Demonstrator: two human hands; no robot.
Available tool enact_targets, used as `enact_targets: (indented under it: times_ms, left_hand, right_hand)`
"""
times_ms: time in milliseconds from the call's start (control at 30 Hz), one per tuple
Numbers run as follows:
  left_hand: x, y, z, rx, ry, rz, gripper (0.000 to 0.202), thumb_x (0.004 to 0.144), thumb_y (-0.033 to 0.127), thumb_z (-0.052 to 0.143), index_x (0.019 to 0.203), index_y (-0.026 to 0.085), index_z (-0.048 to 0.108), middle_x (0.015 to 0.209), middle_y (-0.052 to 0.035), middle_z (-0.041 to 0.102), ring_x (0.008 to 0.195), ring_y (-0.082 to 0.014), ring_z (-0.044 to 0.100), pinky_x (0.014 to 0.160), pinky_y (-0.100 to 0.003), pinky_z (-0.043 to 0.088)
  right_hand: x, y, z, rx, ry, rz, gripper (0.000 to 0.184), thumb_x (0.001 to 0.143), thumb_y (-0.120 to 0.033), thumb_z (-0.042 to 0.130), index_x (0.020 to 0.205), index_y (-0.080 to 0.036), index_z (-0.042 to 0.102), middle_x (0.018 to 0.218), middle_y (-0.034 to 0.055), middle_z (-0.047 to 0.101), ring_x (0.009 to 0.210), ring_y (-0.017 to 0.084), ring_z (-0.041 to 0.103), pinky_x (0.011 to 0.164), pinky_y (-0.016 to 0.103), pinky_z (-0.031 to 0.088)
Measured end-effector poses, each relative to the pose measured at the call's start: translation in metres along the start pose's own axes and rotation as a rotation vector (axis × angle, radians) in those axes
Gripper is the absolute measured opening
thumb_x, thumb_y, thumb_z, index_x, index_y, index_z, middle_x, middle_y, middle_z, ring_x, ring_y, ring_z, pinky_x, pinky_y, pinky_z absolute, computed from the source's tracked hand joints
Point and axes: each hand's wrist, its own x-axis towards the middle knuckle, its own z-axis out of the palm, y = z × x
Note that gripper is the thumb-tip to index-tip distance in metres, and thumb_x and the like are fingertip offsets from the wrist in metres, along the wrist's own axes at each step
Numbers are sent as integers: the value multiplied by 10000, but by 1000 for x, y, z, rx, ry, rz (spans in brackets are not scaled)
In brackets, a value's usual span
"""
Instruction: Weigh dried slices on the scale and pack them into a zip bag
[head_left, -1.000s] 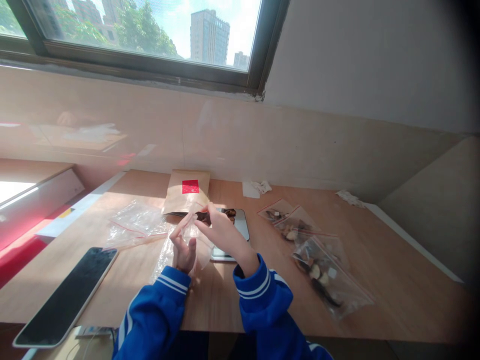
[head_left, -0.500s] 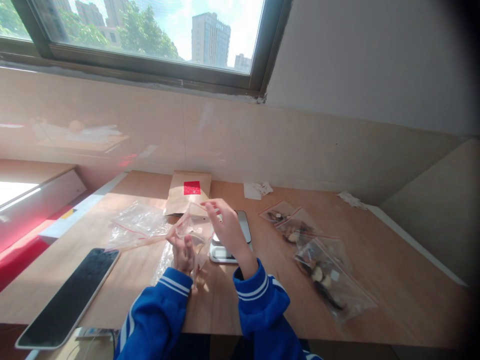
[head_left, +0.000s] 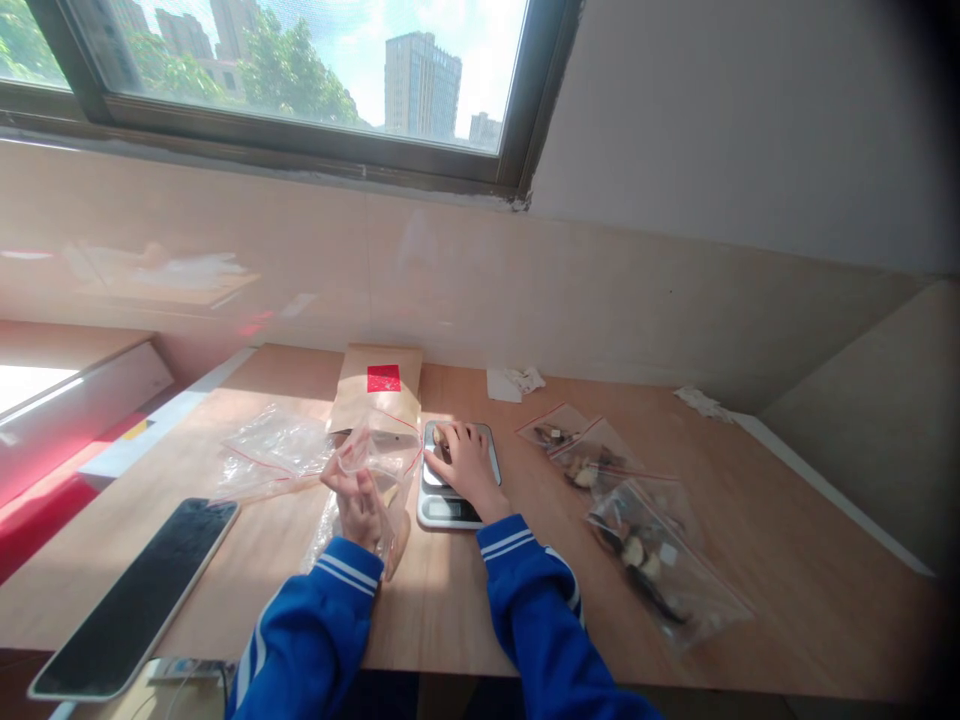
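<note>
L hand (head_left: pixel 361 508) pinches bag (head_left: pixel 394 455) — keep mouth wide. R hand (head_left: pixel 466 462) curls over pcs (head_left: pixel 440 440) on scale (head_left: pixel 436 515), can't tell if gripping — don't press down.

Indoor room, wooden desk (head_left: pixel 757 520), window (head_left: pixel 315 80), tiled wall (head_left: pixel 540 285)

Red square (head_left: pixel 384 378) on the far brown paper bag (head_left: pixel 375 412): print illegible.
Display (head_left: pixel 450 509) on the scale (head_left: pixel 427 521): digits unreadable.
White tag (head_left: pixel 667 553) on the near right clear bag (head_left: pixel 709 595): too small to read.

Wooden tabletop (head_left: pixel 780 540) bearing a scale (head_left: pixel 436 514), paper pouch (head_left: pixel 373 408), dark-screened device (head_left: pixel 139 598), clear bags (head_left: pixel 651 558), crumpled paper (head_left: pixel 527 380)
</note>
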Motion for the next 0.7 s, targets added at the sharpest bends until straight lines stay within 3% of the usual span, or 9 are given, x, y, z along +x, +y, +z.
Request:
enact_targets:
  times_ms: [133, 333, 567, 700]
  left_hand:
    - [-1, 0, -1, 32, 17, -64, 493, 882, 397, 431, 1268, 116, 311, 1239, -269, 486, 1178, -388, 516, 962, -664, 363]
    - [-1, 7, 0, 21, 13, -19, 453, 898, 388, 415, 1260, 136, 311, 1217, -242, 492, 1189, -384, 507, 960, -663, 364]
    - [-3, -7, -1, 37, 14, 42, 509, 880, 443, 446, 1297, 171, 339, 1205, -208, 497, 1239, -387, 447, 992, -624, 372]
    - [-4, -9, -2, 52, 15, 55, 523, 865, 502, 452, 1264, 169, 390, 1206, -205, 489, 1266, -390, 421, 996, -587, 396]
  right_hand:
    - [4, 3, -2, -22, 32, 0, 283, 853, -305, 540, 1093, -169, 603, 1019, 116, 606, 969, 271, 513, 853, 392, 394]
    - [13, 8, -1, 9, 89, 15, 202, 837, -195, 511, 996, -162, 632, 918, 91, 607, 924, 246, 550, 827, 356, 429]
    - [27, 23, -6, 438, 283, 145, 224, 812, -218, 499, 986, -173, 633, 916, 60, 600, 820, 177, 594, 752, 298, 487]
    - [35, 6, -19, 740, 445, 249, 252, 824, -322, 494, 945, -152, 636, 870, 56, 629, 781, 166, 589, 748, 304, 486]
